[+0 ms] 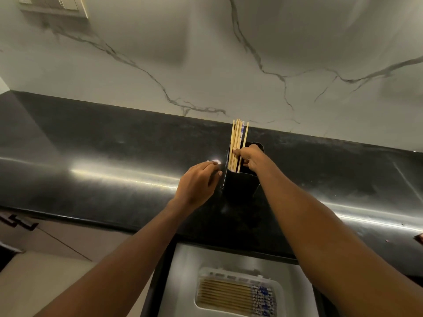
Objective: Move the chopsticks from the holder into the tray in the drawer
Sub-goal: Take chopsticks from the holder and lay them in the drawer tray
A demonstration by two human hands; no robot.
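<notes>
— Pale marble wall (206,53) with grey veins is seen across the back, and a switch plate (52,5) is fixed at its upper left. What is found beneath it?
— A glossy black countertop (91,145) is stretched from edge to edge, with streaks of light reflected on it.
— How is the left hand (199,181) placed?
— It is held low over the countertop, just beside the left wall of the holder (238,186), a black box stood upright near the middle. Its fingers are loosely bent and nothing is gripped by them. Whether the holder is touched cannot be told.
— Where are the chopsticks (237,138)?
— A bundle of them is stood upright in the holder's left part, with the ends raised above the rim.
— Are they gripped?
— Yes. The bundle is clasped by the right hand (251,156), whose fingers are curled round it at rim level.
— What is seen lower down?
— A drawer (183,266) is left open below the counter edge. A white tray (280,291) is set inside it, and a flat row of chopsticks (224,294) is laid in the tray, side by side, with blue-patterned ends turned to the right.
</notes>
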